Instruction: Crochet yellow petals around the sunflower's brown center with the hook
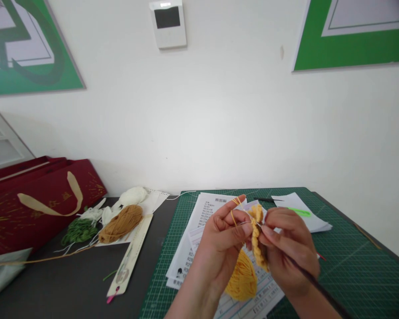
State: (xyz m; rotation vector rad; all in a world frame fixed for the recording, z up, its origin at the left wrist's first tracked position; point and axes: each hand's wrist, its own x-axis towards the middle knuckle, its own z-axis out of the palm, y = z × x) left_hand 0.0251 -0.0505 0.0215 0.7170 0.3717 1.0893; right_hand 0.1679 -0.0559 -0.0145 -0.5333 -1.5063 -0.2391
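My left hand (224, 235) pinches the edge of a small yellow crochet piece (257, 246) between thumb and fingers. Yellow yarn (233, 217) loops round its raised fingers. Closed at the right of the piece, my right hand (291, 248) grips a crochet hook (260, 225), whose thin pale shaft reaches the stitches; most of it is hidden by the fingers. A dark, blurred strip (319, 283) crosses in front of the right hand and wrist. Below the hands, a yellow yarn ball (242, 279) lies on printed sheets (202, 212), partly covered by the left wrist.
A green cutting mat (359, 274) lies under the sheets. White paper with a bright green strip (299, 212) and black tweezers-like tool (267, 200) sit behind. To the left are brown yarn (121, 223), green yarn (80, 231), a ruler (131, 261) and a red gift bag (46, 199).
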